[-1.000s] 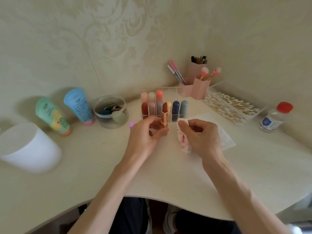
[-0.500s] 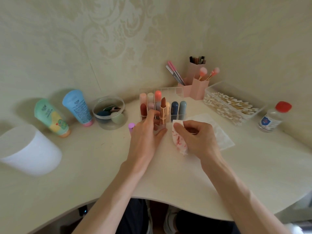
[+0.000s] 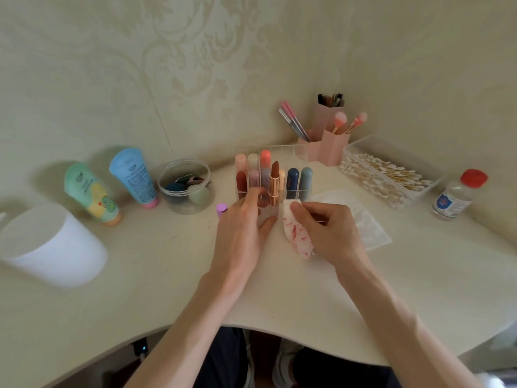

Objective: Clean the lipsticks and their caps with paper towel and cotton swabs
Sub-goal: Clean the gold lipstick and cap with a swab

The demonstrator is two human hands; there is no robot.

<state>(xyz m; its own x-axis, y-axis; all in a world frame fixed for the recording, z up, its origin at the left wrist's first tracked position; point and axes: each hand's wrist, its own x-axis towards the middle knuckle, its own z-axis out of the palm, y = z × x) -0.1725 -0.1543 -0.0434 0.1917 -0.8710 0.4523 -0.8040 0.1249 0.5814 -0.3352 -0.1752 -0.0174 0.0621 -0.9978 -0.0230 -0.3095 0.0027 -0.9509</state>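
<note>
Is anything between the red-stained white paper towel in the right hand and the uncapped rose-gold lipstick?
Nothing visible does. The red-stained white paper towel, pinched by the right hand, sits just right of the uncapped rose-gold lipstick held by the left hand.

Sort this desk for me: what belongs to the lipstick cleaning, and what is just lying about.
In use: open lipstick in the left hand, stained paper towel in the right hand, lipstick rack, cotton swabs, spare paper towel.
Lying about: green tube, blue tube, sponge jar, brush holder, white container.
</note>
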